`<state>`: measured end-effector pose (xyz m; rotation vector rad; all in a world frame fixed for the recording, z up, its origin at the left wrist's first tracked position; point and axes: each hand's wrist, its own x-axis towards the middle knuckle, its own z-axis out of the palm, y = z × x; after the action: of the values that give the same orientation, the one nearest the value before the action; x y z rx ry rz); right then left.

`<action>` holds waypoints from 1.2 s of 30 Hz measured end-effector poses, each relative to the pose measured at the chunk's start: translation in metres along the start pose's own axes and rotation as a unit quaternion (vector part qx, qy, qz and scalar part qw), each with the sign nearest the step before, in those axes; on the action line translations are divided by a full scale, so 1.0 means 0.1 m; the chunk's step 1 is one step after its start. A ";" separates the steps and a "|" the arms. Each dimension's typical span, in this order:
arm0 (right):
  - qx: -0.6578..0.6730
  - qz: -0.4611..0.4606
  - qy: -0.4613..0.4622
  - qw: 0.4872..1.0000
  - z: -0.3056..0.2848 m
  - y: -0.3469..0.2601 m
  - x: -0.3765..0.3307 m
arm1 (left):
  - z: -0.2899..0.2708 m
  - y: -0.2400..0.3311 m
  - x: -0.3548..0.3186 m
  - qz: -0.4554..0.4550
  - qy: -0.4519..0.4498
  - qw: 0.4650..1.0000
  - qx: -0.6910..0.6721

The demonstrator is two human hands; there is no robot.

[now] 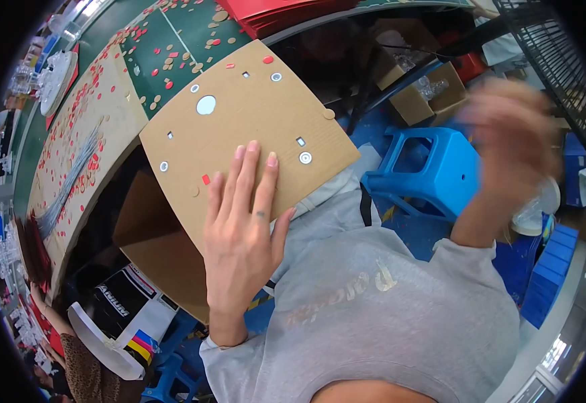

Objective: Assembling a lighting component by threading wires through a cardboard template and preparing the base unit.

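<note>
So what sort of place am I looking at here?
Probably a workshop for making or packing goods: small red and brown scraps litter the green table, the left hand rests on cardboard, and an open box holds clear plastic pieces.

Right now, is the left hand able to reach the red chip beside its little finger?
Probably yes: the left hand lies on the cardboard beside the chip, nothing visible between them.

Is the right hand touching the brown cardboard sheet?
Apart: the head view shows the blurred right hand right of the cardboard sheet, with a blue stool visible between them.
</note>
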<state>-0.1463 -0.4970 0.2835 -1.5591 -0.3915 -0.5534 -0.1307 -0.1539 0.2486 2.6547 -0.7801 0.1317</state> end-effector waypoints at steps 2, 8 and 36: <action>-0.291 -0.125 -0.253 0.914 0.94 0.27 0.53 | -0.03 -0.01 -0.07 -0.037 -0.023 0.999 -0.010; -0.304 -0.190 -0.357 0.863 1.08 0.71 0.50 | -0.09 -0.02 -0.03 -0.006 -0.037 0.999 0.012; -0.320 -0.233 -0.511 0.763 1.02 0.66 0.69 | -0.19 -0.15 0.09 -0.010 -0.094 0.995 -0.026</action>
<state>-0.0415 -0.4063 0.2674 -2.3768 -1.5949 -0.1251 -0.1150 -0.1402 0.2630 2.6523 -0.8028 -0.1451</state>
